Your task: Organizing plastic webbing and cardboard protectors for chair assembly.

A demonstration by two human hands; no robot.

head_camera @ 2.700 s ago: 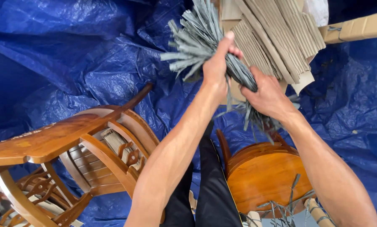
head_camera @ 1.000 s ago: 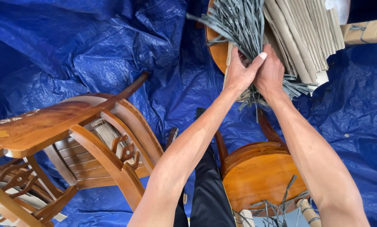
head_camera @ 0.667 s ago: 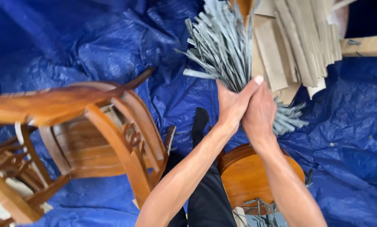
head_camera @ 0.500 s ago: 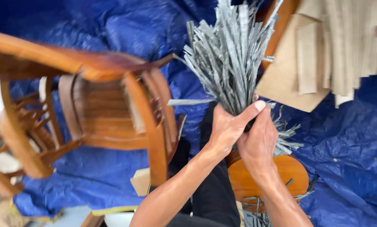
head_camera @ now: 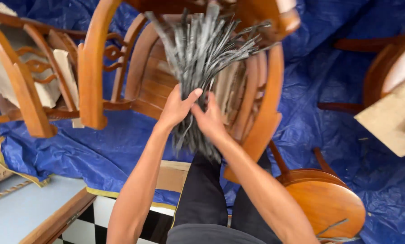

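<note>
In the head view, both the left hand (head_camera: 177, 108) and the right hand (head_camera: 210, 121) are clamped around the waist of a bundle of grey flat strips (head_camera: 201, 58), held in front of an upturned wooden chair (head_camera: 134, 77) over blue tarpaulin (head_camera: 112, 149). A firm, even grip near mid-length should stop strips sliding loose. The bundle's long axis runs near-vertical in frame, its splayed end fanning away from the person, its short tail pointing back toward the black trousers (head_camera: 202, 199).

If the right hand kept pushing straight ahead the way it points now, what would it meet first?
Probably the slatted back of the wooden chair just beyond the grey strip bundle that the right hand grips; depth is unclear.
</note>
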